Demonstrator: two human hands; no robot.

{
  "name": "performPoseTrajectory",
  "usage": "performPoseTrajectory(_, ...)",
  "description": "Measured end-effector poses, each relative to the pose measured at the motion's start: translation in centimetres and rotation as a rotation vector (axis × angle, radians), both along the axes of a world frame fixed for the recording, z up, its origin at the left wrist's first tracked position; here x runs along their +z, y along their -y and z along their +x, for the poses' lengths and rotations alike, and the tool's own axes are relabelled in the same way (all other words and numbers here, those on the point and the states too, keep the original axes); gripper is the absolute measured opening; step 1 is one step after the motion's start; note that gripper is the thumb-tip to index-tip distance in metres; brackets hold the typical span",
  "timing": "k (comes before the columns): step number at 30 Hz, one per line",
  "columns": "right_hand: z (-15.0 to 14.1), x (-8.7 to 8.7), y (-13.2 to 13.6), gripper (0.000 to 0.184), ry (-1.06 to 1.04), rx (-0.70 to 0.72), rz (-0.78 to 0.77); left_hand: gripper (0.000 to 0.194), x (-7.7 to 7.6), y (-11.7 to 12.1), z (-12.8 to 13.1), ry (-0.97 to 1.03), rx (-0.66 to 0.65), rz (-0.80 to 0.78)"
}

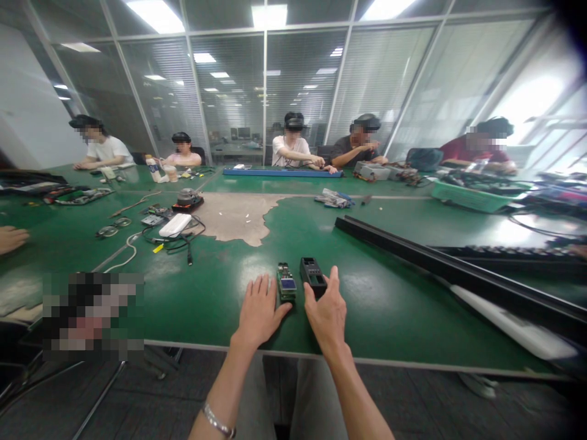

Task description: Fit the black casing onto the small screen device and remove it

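Note:
A green circuit board with a small bluish display (pixel 287 283) lies on the green table in front of me. To its right is a black plastic housing (pixel 312 272) with rectangular cut-outs. My left hand (pixel 260 308) rests palm down just left of the board, its fingers stretched out and the thumb near the board's lower end. My right hand (pixel 327 305) is at the near right side of the housing, thumb and fingers spread apart. Whether the right fingers touch the housing I cannot tell.
Long black rails (pixel 435 263) lie diagonally on the right. Left of centre are a white power bank (pixel 175 225), cables and eyeglasses (pixel 114 228). A torn tan sheet (pixel 238 214) covers mid-table. A green basket (pixel 477 194) stands far right. Several people sit across the table.

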State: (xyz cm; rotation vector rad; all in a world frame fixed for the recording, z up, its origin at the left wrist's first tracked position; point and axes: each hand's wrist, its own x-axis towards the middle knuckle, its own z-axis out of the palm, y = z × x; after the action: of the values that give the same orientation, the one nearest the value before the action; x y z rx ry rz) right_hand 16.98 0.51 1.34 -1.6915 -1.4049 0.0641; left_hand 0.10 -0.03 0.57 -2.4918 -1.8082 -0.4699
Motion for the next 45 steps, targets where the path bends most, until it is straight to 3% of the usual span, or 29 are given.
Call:
performPoseTrajectory(8, 0.1, -0.8, 0.2, 0.082, -0.008, 0.011, -0.046, 0.074, 0.2, 0.0, 0.0, -0.009, -0.005, -0.014)
performPoseTrajectory(16, 0.4, -2.2, -0.1, 0.09, 0.037, -0.004, 0.044, 0.07, 0.3, 0.1, 0.0, -0.007, -0.008, -0.021)
performPoseTrajectory(21, 0.4, -2.2, 0.1, 0.09, 0.033, 0.005, 0.03, 0.073, 0.4, 0.2, -0.2, 0.009, -0.002, -0.026)
performPoseTrajectory(26, 0.0, -1.1, 0.4, 0.086, -0.02, 0.012, -0.024, 0.071, 0.3, 0.3, -0.3, 0.021, 0.003, -0.024)
performPoseTrajectory(31, -1.8, 1.6, 0.7, 0.086, -0.128, 0.053, 0.057, 0.069, 0.3, 0.3, -0.4, 0.034, 0.005, -0.007)
performPoseTrajectory(35, -3.7, 3.5, 0.9, 0.087, -0.071, 0.077, 0.036, 0.067, 0.1, 0.3, -0.4, 0.029, 0.008, -0.002)
performPoseTrajectory(45, -5.7, 3.5, 0.9, 0.085, 0.046, 0.065, -0.092, 0.061, 0.1, 0.3, -0.5, 0.024, 0.004, -0.009)
